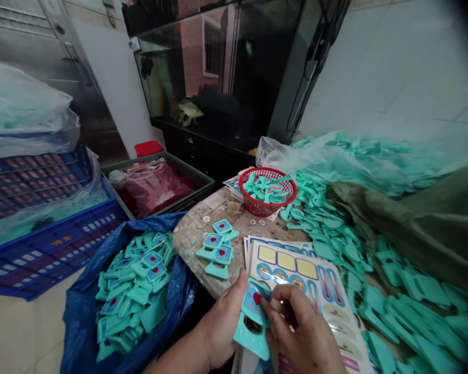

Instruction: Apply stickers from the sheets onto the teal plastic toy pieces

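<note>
My left hand (222, 317) grips a teal plastic toy piece (251, 340), shaped like a small monitor on a stand. On its face lies a blue sticker with a red heart (256, 298). My right hand (302, 327) is closed at the right side of the piece, its thumb against the sticker and its fingers curled. Under both hands is a stack of sticker sheets (331, 317) with yellow screens, round pictures and thermometers. Several matching pieces with heart stickers (223, 253) lie on the worn tabletop (193, 218), left of the sheets.
A blue bag (81, 311) at left holds many stickered pieces. A red basket (261, 209) of small teal parts stands at the table's back. Loose teal parts (335, 234) cover the right side, beside green cloth (413, 208). Blue crates (54, 234) and a fish tank (226, 78) stand beyond.
</note>
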{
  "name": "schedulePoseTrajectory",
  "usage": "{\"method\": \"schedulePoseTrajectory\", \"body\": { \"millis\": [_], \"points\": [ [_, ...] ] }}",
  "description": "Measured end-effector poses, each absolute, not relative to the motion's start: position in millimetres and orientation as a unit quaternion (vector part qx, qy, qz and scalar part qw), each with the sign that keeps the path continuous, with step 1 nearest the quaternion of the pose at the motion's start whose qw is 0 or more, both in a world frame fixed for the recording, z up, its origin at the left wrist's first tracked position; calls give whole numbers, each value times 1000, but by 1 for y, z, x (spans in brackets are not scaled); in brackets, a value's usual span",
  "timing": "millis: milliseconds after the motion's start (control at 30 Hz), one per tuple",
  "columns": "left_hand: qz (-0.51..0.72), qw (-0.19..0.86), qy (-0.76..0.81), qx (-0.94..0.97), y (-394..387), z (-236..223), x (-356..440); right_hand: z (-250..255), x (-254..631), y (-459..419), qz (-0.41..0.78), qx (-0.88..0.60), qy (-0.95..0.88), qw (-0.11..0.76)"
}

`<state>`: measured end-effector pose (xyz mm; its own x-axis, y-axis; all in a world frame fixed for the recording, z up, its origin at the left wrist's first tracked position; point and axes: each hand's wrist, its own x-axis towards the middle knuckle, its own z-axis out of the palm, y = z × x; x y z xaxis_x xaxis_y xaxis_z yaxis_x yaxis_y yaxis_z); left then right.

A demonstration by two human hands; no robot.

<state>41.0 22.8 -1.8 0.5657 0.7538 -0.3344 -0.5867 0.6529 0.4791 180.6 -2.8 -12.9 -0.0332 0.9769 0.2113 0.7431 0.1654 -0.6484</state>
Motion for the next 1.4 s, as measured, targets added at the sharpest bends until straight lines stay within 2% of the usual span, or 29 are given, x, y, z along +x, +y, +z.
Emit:
{"method": "schedulePoseTrajectory", "body": {
  "millis": [200, 433, 567, 800, 900, 1133, 1400],
  "points": [
    [385, 868, 276, 149, 20, -5, 40, -19, 177, -2, 251, -627, -645, 357],
    [398, 838, 321, 193, 19, -13, 36, -17, 171, 1, 260, -621, -656, 342],
    [362, 846, 342, 191, 17, -13, 35, -17, 170, -2, 291, -605, -652, 352],
    [357, 856, 349, 132, 18, -6, 41, -15, 172, -6, 264, -569, -688, 366],
    [359, 853, 356, 128, 18, -9, 42, -15, 172, -7, 267, -587, -684, 341],
    [310, 830, 437, 157, 18, -22, 40, -12, 169, -5, 329, -649, -618, 298],
    [296, 838, 432, 155, 20, -20, 39, -9, 173, -5, 455, -621, -543, 336]
  ]
}}
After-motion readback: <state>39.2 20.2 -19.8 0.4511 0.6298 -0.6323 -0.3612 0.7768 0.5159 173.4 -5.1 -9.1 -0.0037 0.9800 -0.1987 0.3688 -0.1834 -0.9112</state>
